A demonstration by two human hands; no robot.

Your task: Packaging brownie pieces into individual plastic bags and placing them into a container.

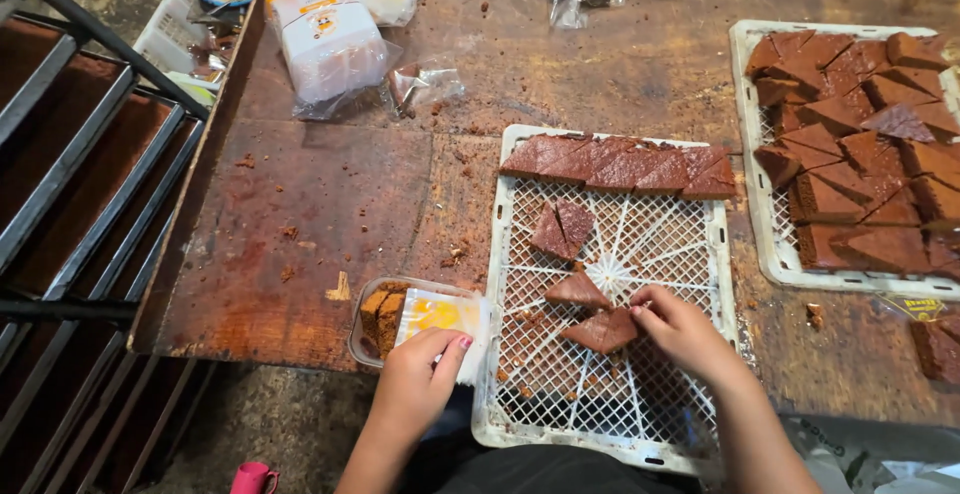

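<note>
1. Brown triangular cake slice (603,331) sits pinched in the fingertips of the right hand (685,334), resting on the white plastic grid tray (560,409) just to that hand's left.
2. Left hand (420,379) grips the near edge of a clear plastic container (420,319) with a yellow-and-white label, fingers curled over it; cake pieces already fill the container's far-left end.
3. Beyond the right hand, two more loose slices (577,291) lie on the grid, and a row of slices (620,166) lines the tray's far edge.
4. Farther to the right hand's right, a second tray (752,224) is heaped with cake.
5. Well beyond the left hand, a bagged white stack of containers (328,44) lies on the worn wooden table (330,204).
</note>
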